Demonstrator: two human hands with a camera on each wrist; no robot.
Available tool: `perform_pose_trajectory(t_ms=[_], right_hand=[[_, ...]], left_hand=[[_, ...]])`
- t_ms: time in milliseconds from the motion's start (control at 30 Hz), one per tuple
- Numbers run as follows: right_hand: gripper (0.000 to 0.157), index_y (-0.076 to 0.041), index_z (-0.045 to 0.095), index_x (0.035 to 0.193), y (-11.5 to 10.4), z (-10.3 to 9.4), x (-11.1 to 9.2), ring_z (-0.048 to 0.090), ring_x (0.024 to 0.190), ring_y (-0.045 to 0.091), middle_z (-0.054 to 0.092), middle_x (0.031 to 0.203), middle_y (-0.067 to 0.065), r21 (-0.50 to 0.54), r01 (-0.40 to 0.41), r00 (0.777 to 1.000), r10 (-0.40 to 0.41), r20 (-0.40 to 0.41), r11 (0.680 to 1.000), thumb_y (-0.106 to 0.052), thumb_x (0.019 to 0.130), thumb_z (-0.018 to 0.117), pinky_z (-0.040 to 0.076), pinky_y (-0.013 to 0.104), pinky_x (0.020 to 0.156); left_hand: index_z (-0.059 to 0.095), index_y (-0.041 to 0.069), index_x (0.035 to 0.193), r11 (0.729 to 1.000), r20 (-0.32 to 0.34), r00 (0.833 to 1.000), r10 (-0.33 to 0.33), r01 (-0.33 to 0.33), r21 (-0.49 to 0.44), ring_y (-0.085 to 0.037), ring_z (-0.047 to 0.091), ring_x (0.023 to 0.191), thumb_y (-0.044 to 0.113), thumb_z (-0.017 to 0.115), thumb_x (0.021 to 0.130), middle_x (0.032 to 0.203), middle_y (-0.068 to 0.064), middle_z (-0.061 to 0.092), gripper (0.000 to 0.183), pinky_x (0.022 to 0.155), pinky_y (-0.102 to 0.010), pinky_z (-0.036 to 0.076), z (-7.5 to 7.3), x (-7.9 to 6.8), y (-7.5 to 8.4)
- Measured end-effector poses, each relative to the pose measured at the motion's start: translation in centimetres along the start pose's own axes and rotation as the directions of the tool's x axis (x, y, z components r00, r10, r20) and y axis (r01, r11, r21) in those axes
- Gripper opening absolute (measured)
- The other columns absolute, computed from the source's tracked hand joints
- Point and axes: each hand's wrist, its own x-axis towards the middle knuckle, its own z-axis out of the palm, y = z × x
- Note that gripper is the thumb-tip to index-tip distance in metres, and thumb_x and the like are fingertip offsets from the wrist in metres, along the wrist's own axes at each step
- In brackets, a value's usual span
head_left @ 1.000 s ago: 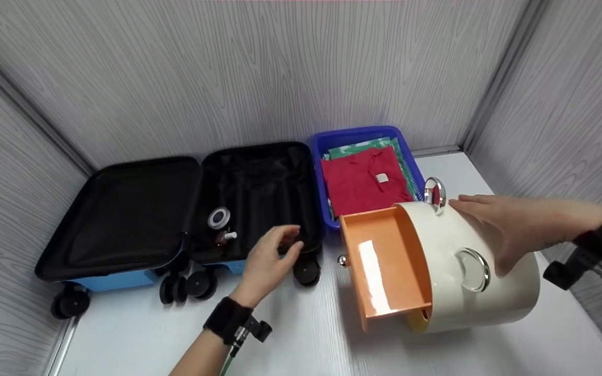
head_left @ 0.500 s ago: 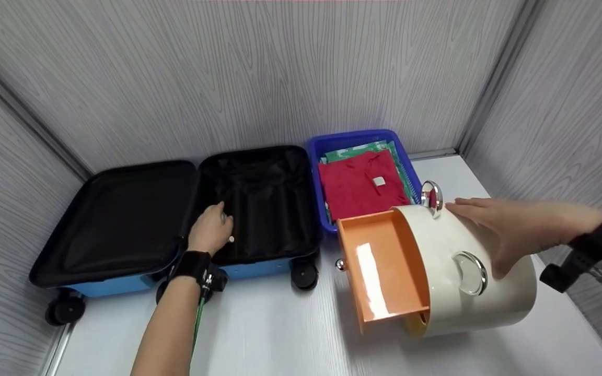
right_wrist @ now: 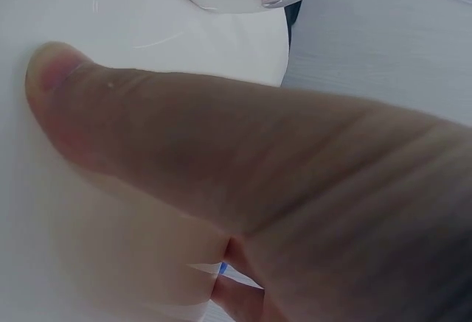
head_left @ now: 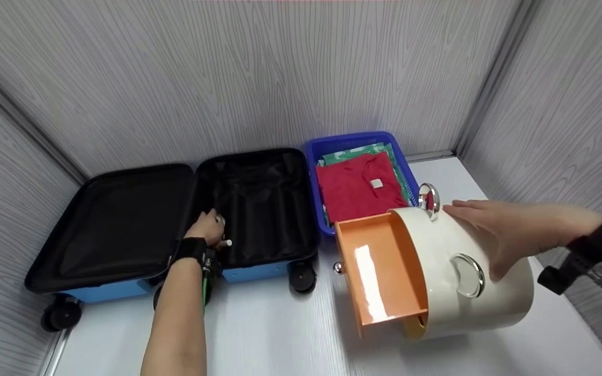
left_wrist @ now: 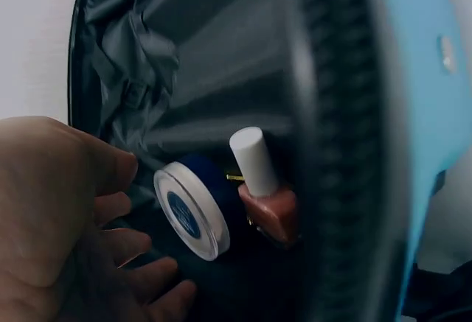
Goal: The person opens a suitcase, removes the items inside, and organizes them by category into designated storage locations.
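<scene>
My left hand (head_left: 207, 227) reaches into the right half of an open black-lined suitcase (head_left: 267, 219). In the left wrist view its loosely bent fingers are beside a round, flat tub (left_wrist: 193, 210) with a pale lid and dark blue base, with nothing gripped. Against that tub leans a nail polish bottle (left_wrist: 271, 208), reddish-brown with a white cap. My right hand (head_left: 502, 230) rests on the curved side of a cream storage box (head_left: 481, 308), thumb straight and fingers spread. The box's orange drawer (head_left: 387, 266) is pulled out to the left.
A blue basket (head_left: 340, 141) of folded clothes, a red shirt (head_left: 350, 190) on top, stands between suitcase and box. The suitcase's other half (head_left: 118, 224) lies flat at the left. Wood-grain panels (head_left: 259, 78) wall in the white table (head_left: 275, 334).
My left hand has moved left from the suitcase's front edge, down into it by the tub and nail polish bottle. My right hand stays on the box; the view has shifted slightly.
</scene>
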Motion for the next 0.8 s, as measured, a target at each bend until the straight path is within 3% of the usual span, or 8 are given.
perform_pose_trajectory(t_ms=[133,300,433,567,800], right_hand=[[0.126,-0.011,0.029,0.162,0.0,0.2,0.1,0.027,0.147,0.049,0.030,0.163,0.022,0.022,-0.004,1.000,0.003,0.008,1.000,-0.026,0.055,0.095,0.031,0.074,0.107],[0.127,-0.012,0.029,0.162,-0.1,0.2,0.2,0.028,0.146,0.049,0.030,0.162,0.023,0.024,-0.005,1.000,0.005,0.007,1.000,-0.027,0.055,0.095,0.031,0.074,0.107],[0.127,-0.013,0.029,0.162,0.0,0.1,0.0,0.028,0.147,0.048,0.030,0.162,0.022,0.026,-0.009,1.000,0.009,-0.003,1.000,-0.027,0.055,0.095,0.031,0.073,0.108],[0.125,-0.011,0.030,0.162,0.1,0.0,-0.2,0.027,0.147,0.047,0.031,0.163,0.021,0.032,0.001,1.000,0.000,-0.013,0.999,-0.025,0.055,0.094,0.029,0.071,0.110],[0.126,-0.013,0.029,0.162,0.1,0.0,-0.1,0.027,0.148,0.047,0.031,0.163,0.020,0.027,0.004,1.000,-0.004,-0.013,1.000,-0.026,0.055,0.094,0.030,0.071,0.110]], left_hand=[[0.008,-0.008,0.160,0.999,0.021,0.999,-0.037,0.036,0.023,-0.056,0.012,0.147,0.023,0.023,0.111,0.162,-0.039,0.001,0.060,0.120,-0.061,0.018,0.6,0.1,-0.4],[0.017,-0.009,0.159,0.998,0.009,1.000,-0.025,0.025,0.053,-0.057,0.017,0.146,0.020,0.033,0.111,0.159,-0.042,0.010,0.059,0.119,-0.061,0.021,1.3,0.1,-0.6],[0.033,-0.005,0.155,0.997,-0.053,0.998,-0.021,0.024,0.067,-0.055,0.035,0.138,0.018,0.043,0.109,0.152,-0.040,0.032,0.052,0.113,-0.063,0.032,1.5,0.2,-0.3],[0.039,-0.004,0.151,0.992,-0.125,0.992,-0.030,0.044,0.117,-0.053,0.049,0.127,0.017,0.054,0.106,0.139,-0.035,0.050,0.052,0.105,-0.063,0.040,1.6,0.1,-0.3],[0.037,-0.016,0.145,0.992,-0.168,0.985,-0.041,0.059,0.108,-0.052,0.053,0.120,0.017,0.060,0.103,0.136,-0.040,0.045,0.058,0.100,-0.060,0.045,1.9,0.2,-0.6]])
